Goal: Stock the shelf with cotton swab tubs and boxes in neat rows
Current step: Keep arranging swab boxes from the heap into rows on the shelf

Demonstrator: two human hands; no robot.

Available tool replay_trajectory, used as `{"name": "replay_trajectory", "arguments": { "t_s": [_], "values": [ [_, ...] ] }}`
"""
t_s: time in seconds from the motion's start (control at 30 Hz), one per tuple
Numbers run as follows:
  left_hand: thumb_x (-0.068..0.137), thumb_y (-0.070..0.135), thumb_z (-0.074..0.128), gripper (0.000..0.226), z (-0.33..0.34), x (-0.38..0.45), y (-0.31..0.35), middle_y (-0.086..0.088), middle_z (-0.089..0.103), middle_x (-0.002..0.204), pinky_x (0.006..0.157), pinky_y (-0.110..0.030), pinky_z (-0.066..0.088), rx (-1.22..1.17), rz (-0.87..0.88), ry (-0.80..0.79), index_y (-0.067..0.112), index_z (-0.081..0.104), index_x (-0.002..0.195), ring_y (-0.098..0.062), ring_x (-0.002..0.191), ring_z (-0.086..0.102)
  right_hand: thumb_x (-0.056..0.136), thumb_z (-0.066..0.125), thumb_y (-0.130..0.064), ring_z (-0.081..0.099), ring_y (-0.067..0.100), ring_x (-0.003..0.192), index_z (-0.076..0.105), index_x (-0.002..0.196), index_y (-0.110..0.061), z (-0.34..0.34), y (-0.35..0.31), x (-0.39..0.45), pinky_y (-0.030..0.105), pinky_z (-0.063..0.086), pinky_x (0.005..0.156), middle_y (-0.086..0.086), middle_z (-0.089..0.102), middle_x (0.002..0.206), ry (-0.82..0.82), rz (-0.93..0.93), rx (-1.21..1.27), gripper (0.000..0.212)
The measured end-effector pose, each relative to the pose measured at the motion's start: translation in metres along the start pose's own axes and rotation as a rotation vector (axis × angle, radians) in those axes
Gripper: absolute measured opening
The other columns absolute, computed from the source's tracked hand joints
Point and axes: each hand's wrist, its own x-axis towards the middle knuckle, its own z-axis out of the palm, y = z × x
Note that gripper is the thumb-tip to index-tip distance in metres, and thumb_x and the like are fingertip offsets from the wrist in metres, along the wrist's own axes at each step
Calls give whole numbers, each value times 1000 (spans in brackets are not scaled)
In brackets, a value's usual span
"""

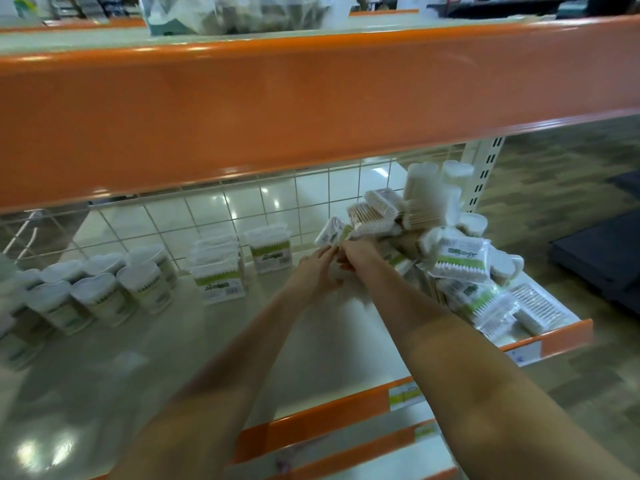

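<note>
I have a small clear plastic box of cotton swabs with a green-and-white label (333, 233) up off the shelf, tilted, at the near left edge of the heap. My left hand (317, 270) and my right hand (356, 252) meet just under it, fingers curled toward its lower end; the blur keeps me from telling exactly which fingers pinch it. Both my forearms stretch forward from the near edge, the right one crossing over the loose packs.

The jumbled heap of swab boxes, tubs and clear bags (450, 251) fills the far right of the pale shelf (173, 341). Left of my hands stand two rows of rectangular clear boxes with green labels (221, 271), and further left a cluster of round white-lidded tubs (104, 289). A white wire grid (207, 209) backs the shelf, and an orange shelf beam (277, 109) runs above.
</note>
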Motion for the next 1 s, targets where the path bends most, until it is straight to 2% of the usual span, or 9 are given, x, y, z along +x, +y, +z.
{"name": "replay_trajectory", "arguments": {
  "t_s": [0.07,0.2,0.33,0.4,0.5,0.57,0.67,0.83,1.0],
  "values": [
    [84,28,67,77,0,-5,-4,-7,29,153,110,-32,29,-33,-17,-11,16,26,148,-30,134,37,92,51,-14,52,12,58,50,71,-14,1,1,4,23,43,52,1,53,69,23,0,-35,21],
    [86,28,65,65,-4,-25,-5,-13,43,144,103,-29,32,-75,-19,24,11,37,143,-28,128,44,90,54,-17,47,13,53,56,81,-11,3,4,2,23,42,53,4,51,63,83,4,-172,11],
    [84,21,66,42,-9,-45,0,-12,61,123,92,-35,45,-164,26,58,10,58,123,-29,111,57,90,57,-22,54,20,69,59,105,-7,-5,9,-9,30,48,66,9,55,77,0,5,-195,22],
    [83,19,67,40,-12,-54,2,-9,63,119,82,-30,47,-231,1,85,11,59,122,-23,103,60,91,57,-22,54,22,75,57,100,-6,-12,14,-17,35,50,72,12,55,83,-21,-18,-203,19],
    [83,15,68,44,-17,-72,6,-3,63,119,73,-17,43,-388,-54,154,14,56,125,-14,96,59,91,58,-23,49,16,56,55,80,-10,-22,21,-32,26,44,51,7,52,67,-112,-95,-237,18],
    [85,14,66,48,-18,-86,10,2,56,124,79,-10,35,-399,-46,205,11,51,131,-13,106,54,91,60,-25,45,13,49,56,79,-10,-28,24,-43,20,37,41,4,50,62,-175,-137,-314,19],
    [88,19,64,54,-17,-103,10,-4,47,138,88,-10,24,-419,-33,249,10,43,137,-16,127,42,91,60,-24,38,9,47,55,77,-14,-35,23,-62,15,32,37,1,46,60,-277,-207,-407,18],
    [87,33,63,63,-10,-132,3,-2,39,145,109,-36,30,-473,-85,194,15,37,142,-19,135,34,86,66,-30,37,9,54,57,71,-15,-44,26,-89,15,30,47,-3,48,61,-396,-340,-568,23],
    [88,36,62,64,-2,-149,3,-2,38,146,111,-38,30,-460,-183,148,18,35,143,-20,134,35,88,64,-25,48,10,70,58,81,-7,-47,21,-119,18,38,59,9,56,79,-555,-351,-514,20]
  ]
}}
